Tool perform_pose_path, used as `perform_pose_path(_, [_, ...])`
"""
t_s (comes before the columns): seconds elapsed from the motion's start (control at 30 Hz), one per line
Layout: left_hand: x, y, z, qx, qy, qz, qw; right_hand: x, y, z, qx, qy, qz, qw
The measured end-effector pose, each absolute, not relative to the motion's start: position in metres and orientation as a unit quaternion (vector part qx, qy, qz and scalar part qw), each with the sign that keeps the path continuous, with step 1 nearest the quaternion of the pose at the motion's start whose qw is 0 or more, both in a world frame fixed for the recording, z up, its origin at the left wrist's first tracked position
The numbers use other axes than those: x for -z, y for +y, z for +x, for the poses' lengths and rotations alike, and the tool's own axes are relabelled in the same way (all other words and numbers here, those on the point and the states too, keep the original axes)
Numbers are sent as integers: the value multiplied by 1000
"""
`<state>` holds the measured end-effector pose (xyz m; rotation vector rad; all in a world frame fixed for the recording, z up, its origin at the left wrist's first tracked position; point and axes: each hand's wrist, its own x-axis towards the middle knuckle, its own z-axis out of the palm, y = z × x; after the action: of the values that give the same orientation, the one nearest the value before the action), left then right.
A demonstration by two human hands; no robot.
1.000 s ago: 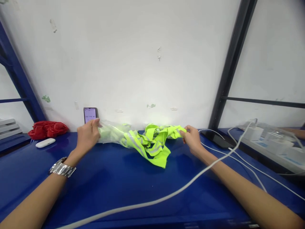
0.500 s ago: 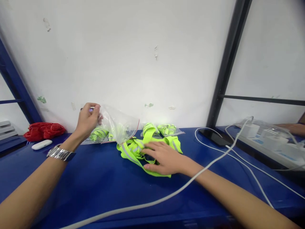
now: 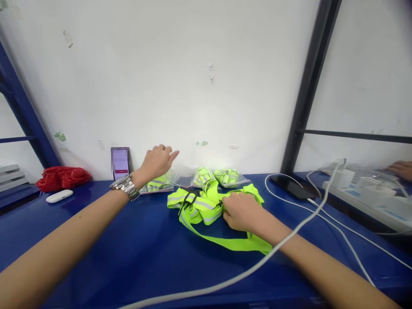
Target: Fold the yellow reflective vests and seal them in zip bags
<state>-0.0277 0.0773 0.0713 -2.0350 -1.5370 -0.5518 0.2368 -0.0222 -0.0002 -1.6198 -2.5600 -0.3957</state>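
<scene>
A loose bundle of fluorescent yellow-green reflective straps [image 3: 206, 209] with grey stripes and a black buckle [image 3: 189, 199] lies on the blue table [image 3: 144, 257]. My right hand [image 3: 241, 209] is closed around part of the straps on the bundle's right side. Above and left of the bundle, my left hand [image 3: 159, 161] is raised with its fingers loosely apart and nothing visibly held. Just behind and below it lies a clear plastic bag [image 3: 157, 183] with folded yellow-green straps inside. More bagged straps [image 3: 227, 177] rest against the wall behind the bundle.
On the left are a red plastic bag [image 3: 62, 177], a white oval case [image 3: 59, 196] and a phone [image 3: 120, 163] leaning on the wall. A white cable [image 3: 251, 261] crosses in front of my right forearm. At right are another phone [image 3: 291, 187], chargers [image 3: 370, 189] and another person's hand [image 3: 402, 169].
My left hand has let go of the empty clear bag and moved right, uncovering the leaning phone. My right hand has closed on the straps and shifted right, spreading the bundle.
</scene>
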Motion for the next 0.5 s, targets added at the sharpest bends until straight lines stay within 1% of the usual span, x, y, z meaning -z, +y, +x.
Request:
perform_pose_path(0.1, [-52, 50, -6, 116, -507, -818, 246, -1, -27, 232, 170, -840, -506, 91])
perform_pose_path(0.17, [-38, 42, -1, 80, -502, -827, 238, -2, -30, 228, 170, -857, -465, 143])
perform_pose_path(0.23, [-29, 43, -2, 49, -499, -830, 243, -1, -32, 225, 153, -873, -428, 176])
perform_pose_path(0.3, [-26, 48, -10, 20, -483, -834, 266, 0, -33, 223, 134, -887, -405, 176])
perform_pose_path(0.37, [-25, 54, -20, -5, -459, -837, 298, 0, -33, 225, 111, -900, -394, 153])
perform_pose_path(0.43, [-25, 58, -30, -13, -442, -836, 324, -4, -30, 229, 82, -909, -385, 137])
perform_pose_path(0.5, [-23, 62, -38, -9, -435, -836, 334, -10, -28, 234, 45, -916, -372, 142])
